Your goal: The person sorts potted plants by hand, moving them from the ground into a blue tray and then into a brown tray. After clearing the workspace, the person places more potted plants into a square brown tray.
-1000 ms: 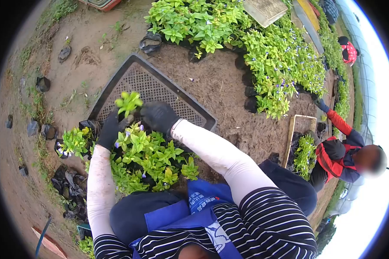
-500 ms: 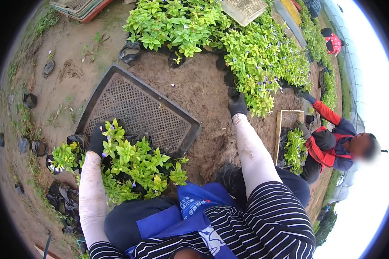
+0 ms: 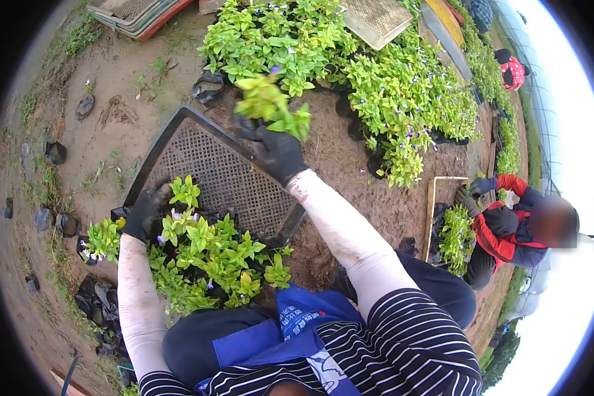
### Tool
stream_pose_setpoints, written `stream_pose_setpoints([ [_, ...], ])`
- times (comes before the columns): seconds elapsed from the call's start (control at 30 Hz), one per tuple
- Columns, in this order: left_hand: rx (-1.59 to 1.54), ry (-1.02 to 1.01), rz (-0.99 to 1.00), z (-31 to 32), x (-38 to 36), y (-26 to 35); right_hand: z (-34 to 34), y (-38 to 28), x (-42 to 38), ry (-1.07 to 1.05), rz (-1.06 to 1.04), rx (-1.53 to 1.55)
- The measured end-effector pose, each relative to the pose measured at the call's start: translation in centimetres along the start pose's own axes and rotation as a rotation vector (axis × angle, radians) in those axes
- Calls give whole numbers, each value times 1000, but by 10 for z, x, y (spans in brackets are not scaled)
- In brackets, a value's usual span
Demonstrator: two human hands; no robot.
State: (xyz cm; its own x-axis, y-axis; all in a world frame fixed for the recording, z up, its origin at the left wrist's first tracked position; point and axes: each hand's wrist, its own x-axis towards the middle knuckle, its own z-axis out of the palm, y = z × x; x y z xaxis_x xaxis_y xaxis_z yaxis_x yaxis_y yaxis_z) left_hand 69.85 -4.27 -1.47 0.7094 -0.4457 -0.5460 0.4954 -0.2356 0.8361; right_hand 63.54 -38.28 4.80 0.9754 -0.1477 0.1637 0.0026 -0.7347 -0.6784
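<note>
My right hand, in a dark glove, is closed on a potted flower seedling with yellow-green leaves and a purple bloom, blurred by motion. It is raised over the far right edge of a black mesh tray. My left hand, also gloved, rests at the tray's left side with its fingers apart, beside the leaves of several flower seedlings grouped in the tray's near part. Leaves cover some of its fingers. A seedling with pale flowers stands just left of that hand.
A dense bed of potted seedlings spreads across the back, with a pale tray on top. At right a co-worker crouches by another tray. Stacked trays lie back left; black pots litter the muddy ground.
My right hand has moved left from the bed's edge to above the tray, lifting a potted seedling. My left hand has shifted slightly. The co-worker's hands have come together.
</note>
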Motion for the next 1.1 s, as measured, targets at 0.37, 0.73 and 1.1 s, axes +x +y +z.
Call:
stream_pose_setpoints([
  [0.37, 475, 136, 372, -34, -14, -35, 27, 53, -27, 91, 161, 79],
  [0.73, 489, 273, 397, -31, -21, -64, -97, 225, -11, 102, 630, -566],
  [1.1, 770, 295, 380, -6, -26, -59, -92, 263, 34, -114, 716, -637],
])
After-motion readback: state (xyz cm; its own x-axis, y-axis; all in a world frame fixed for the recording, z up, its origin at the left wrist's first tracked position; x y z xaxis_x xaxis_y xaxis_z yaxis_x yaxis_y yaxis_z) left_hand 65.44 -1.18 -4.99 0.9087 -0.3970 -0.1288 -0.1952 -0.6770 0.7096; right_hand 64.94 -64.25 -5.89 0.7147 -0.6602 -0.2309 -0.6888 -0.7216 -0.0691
